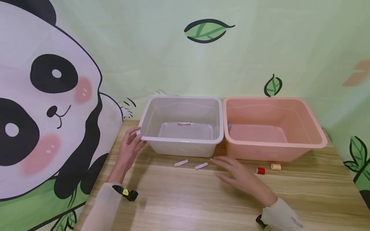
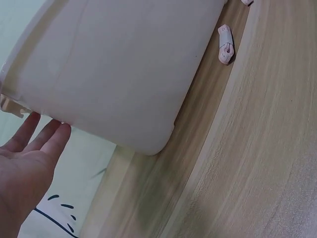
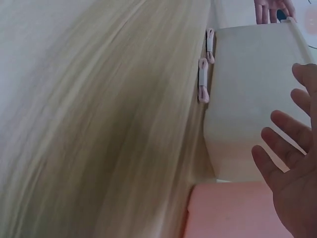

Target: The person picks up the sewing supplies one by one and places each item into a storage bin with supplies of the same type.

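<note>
My left hand (image 1: 131, 146) is at the left end of a pale grey plastic tub (image 1: 182, 148), its extended fingers (image 2: 57, 141) touching just under the rim. A folded pinkish-white tape measure (image 1: 183, 123) with a paper band lies on the tub's floor. In front of the tub, a second folded tape measure (image 1: 181, 163) and a third folded tape measure (image 1: 201, 166) rest on the table. Close to the third, my right hand (image 1: 238, 175) hovers with spread fingers and nothing in them. The right wrist view shows its palm side before the grey tub.
A pink tub (image 1: 268, 155) stands right of the grey one, with a small bluish thing (image 1: 229, 126) by its inner left wall. On the wooden table (image 1: 179, 199) before it lie a red thread spool (image 1: 260, 170) and a cream thread spool (image 1: 276, 166). A panda-print cloth (image 1: 162, 64) hangs behind.
</note>
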Motion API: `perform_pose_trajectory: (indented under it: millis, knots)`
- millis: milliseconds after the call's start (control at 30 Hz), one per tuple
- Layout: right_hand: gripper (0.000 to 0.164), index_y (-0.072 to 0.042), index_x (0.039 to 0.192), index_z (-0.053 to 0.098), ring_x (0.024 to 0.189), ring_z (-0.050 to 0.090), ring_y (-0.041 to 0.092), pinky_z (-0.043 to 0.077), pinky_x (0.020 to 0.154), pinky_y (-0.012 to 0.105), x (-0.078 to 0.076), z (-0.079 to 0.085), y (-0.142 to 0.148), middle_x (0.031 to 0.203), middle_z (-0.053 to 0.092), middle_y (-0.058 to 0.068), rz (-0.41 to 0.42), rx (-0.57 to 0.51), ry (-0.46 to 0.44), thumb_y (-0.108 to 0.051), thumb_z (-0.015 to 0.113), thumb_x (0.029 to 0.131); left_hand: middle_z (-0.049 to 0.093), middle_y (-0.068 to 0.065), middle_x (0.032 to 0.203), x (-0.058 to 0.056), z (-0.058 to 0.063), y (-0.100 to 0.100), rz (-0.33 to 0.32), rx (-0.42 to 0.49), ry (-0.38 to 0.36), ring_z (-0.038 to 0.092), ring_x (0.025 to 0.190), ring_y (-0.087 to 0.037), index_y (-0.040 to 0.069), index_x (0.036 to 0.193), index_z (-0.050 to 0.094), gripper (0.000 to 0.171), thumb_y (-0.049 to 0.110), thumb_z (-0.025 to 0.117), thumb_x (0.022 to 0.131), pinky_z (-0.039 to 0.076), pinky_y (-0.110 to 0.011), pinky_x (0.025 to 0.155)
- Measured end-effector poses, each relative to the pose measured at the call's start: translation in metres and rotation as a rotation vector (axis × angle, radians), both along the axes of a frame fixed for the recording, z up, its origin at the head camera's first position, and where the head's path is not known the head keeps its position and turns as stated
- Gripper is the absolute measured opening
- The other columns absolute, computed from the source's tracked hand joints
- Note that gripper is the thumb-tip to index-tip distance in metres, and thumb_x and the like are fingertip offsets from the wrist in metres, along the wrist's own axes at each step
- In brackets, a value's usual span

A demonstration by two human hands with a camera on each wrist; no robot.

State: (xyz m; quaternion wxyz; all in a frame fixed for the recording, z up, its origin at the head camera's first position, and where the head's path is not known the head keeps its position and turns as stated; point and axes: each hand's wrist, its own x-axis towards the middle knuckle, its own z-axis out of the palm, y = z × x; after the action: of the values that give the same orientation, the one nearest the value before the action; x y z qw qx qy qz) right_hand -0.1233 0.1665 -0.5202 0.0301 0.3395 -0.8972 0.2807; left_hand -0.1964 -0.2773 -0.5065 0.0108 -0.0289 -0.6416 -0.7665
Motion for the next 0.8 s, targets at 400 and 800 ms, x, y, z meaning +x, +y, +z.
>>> perform_pose_trajectory:
  millis: [400,800]
  knots:
    - [0.038,-0.012,0.128,0.070,0.115,0.064,0.021,0.056,0.097,0.043,-0.022,-0.028,-0.017,0.122,0.071,0.002,-0.064,-0.179,-0.112,-0.021,0.078,0.092,0.042,-0.014,0.149,-0.001,0.002,-0.001,0.009,0.018,-0.011,0.051,0.130,-0.033,0.016,0.144,0.045,0.040,0.022,0.056,0.106,0.049,-0.040,0.107]
    - [0.030,-0.007,0.115,0.076,0.085,0.067,0.017,0.058,0.073,0.026,-0.040,-0.064,-0.040,0.096,0.073,0.005,-0.139,-0.237,-0.128,-0.008,0.082,0.085,0.046,-0.012,0.146,-0.003,-0.004,0.003,0.043,0.032,-0.015,0.051,0.131,-0.034,0.016,0.144,0.047,0.039,0.020,0.056,0.106,0.047,-0.042,0.108]
